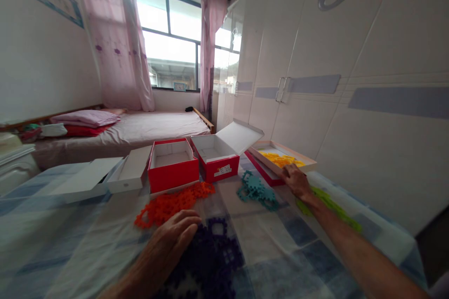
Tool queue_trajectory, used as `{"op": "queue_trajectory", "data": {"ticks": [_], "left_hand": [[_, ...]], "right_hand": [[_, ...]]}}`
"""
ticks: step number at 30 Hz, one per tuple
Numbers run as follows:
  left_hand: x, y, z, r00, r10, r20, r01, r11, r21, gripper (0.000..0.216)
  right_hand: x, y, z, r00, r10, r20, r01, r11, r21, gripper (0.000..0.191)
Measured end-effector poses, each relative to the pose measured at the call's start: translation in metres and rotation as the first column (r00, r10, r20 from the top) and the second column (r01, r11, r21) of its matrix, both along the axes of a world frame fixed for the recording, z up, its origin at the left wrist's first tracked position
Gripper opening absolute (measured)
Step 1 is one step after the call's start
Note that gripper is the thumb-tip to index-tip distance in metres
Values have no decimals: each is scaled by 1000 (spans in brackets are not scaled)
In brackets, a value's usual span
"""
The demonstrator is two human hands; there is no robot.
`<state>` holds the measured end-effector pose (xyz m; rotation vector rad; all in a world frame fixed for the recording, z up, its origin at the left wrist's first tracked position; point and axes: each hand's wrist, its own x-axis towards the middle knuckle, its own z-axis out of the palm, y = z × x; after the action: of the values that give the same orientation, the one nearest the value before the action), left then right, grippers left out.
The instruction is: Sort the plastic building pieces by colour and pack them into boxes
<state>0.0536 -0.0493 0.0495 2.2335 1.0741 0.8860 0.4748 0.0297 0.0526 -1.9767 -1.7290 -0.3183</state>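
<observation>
My left hand [171, 236] lies with fingers stretched out over the left edge of a heap of dark purple toothed plastic pieces [219, 254]; whether it touches them I cannot tell. My right hand [297, 181] is closed at the near rim of a shallow box lid [307, 161], its fingertips beside the yellow plastic pieces [277, 159] inside. That lid rests tilted on a red shallow box part [261, 167]. Orange pieces [171, 203] lie beyond my left hand. Teal pieces [256, 189] sit between the hands, and lime green ones [329, 208] lie under my right forearm.
Behind the pieces stand a red box [173, 173], another red box with its white flap raised [219, 168], and white box parts [128, 175] at the left. A checked cloth [277, 247] covers the surface. Beyond are a bed [161, 124] and tall wardrobe doors [315, 51].
</observation>
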Motion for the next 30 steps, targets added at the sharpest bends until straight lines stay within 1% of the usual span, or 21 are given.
{"op": "queue_trajectory", "data": {"ticks": [4, 5, 7, 8, 9, 10, 11, 12, 13, 16, 17, 18, 20, 22, 23, 24, 25, 26, 27, 28, 30], "left_hand": [[22, 3, 22, 997, -47, 69, 52, 996, -72, 31], [31, 6, 27, 994, -55, 98, 66, 991, -115, 31], [54, 14, 34, 982, -59, 177, 104, 962, -253, 30], [68, 18, 36, 970, -59, 235, 141, 926, -350, 30], [83, 23, 38, 947, -39, 318, 189, 870, -456, 29], [100, 27, 39, 914, 4, 406, 240, 801, -548, 27], [117, 31, 39, 876, 48, 480, 309, 710, -633, 26], [135, 34, 38, 839, 128, 529, 347, 623, -701, 25], [154, 37, 37, 823, 143, 550, 374, 592, -714, 26], [204, 40, 31, 791, 188, 583, 419, 528, -739, 31], [218, 40, 29, 763, 211, 611, 459, 487, -743, 30], [230, 41, 27, 729, 241, 641, 495, 462, -736, 28], [246, 42, 25, 659, 310, 686, 531, 454, -716, 21], [254, 46, 25, 620, 357, 698, 521, 477, -707, 15], [255, 50, 26, 617, 372, 694, 511, 481, -713, 15], [254, 54, 26, 616, 387, 686, 504, 477, -720, 16], [253, 58, 27, 616, 402, 678, 496, 470, -730, 18], [252, 63, 27, 616, 417, 668, 490, 462, -739, 20], [251, 67, 28, 616, 430, 661, 484, 455, -747, 22], [250, 72, 29, 612, 440, 656, 480, 453, -751, 22], [248, 80, 31, 596, 455, 662, 481, 458, -748, 20]], "right_hand": [[-3, -25, 12, 999, 8, 42, -10, 999, 52, 13], [-6, -33, 15, 998, 11, 55, -15, 998, 67, 14], [-15, -51, 19, 997, 24, 78, -31, 996, 88, 15], [-21, -60, 21, 996, 28, 86, -35, 995, 92, 16], [-28, -68, 22, 996, 25, 89, -34, 995, 96, 17], [-35, -77, 22, 996, 22, 89, -31, 995, 98, 17], [-42, -84, 23, 996, 19, 87, -27, 995, 96, 17], [-49, -91, 23, 996, 13, 84, -21, 996, 92, 17], [-56, -97, 22, 997, 11, 78, -18, 996, 83, 16], [-72, -110, 20, 999, 23, 44, -25, 998, 49, 17], [-76, -113, 19, 999, 33, 28, -34, 999, 41, 18], [-79, -115, 19, 999, 53, 9, -54, 998, 36, 19], [-81, -117, 18, 992, 121, -41, -119, 992, 50, 21], [-76, -118, 19, 978, 174, -116, -157, 977, 146, 25], [-69, -118, 20, 972, 157, -173, -115, 966, 231, 29], [-60, -117, 20, 964, 106, -245, -23, 947, 320, 34], [-48, -115, 18, 947, 32, -321, 100, 916, 388, 37], [-34, -111, 16, 921, -52, -386, 223, 883, 413, 37], [-20, -107, 12, 893, -134, -429, 320, 861, 396, 35], [-7, -100, 8, 885, -192, -424, 355, 868, 348, 32], [14, -85, -3, 919, -227, -322, 301, 933, 199, 28]]}}
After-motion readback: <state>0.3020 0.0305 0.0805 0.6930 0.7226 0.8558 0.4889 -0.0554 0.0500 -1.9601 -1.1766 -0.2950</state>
